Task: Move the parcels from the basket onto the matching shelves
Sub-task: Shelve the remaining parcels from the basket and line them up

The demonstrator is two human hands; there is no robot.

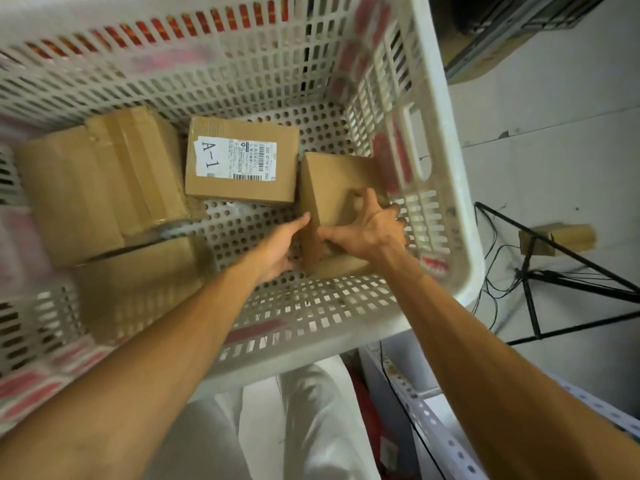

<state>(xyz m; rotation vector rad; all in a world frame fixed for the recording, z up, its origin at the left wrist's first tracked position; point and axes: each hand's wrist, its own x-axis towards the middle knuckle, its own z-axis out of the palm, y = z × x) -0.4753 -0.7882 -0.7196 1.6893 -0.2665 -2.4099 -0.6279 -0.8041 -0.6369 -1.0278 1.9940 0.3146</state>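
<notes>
A white perforated basket (446,188) holds several brown cardboard parcels. A small plain parcel (332,181) stands at the basket's right side. My right hand (367,226) grips its top and near edge with curled fingers. My left hand (280,247) presses against its left side, fingers fairly straight. Left of it lies a parcel with a white label reading A-1 (239,161). A larger taped parcel (97,181) fills the left side, and another parcel (138,285) lies near the front left.
A white perforated shelf upright (436,424) runs at the lower right. On the pale floor to the right stand a black metal frame (533,289) with thin cables and a small cardboard piece (557,237). My white trousers (294,420) show below the basket.
</notes>
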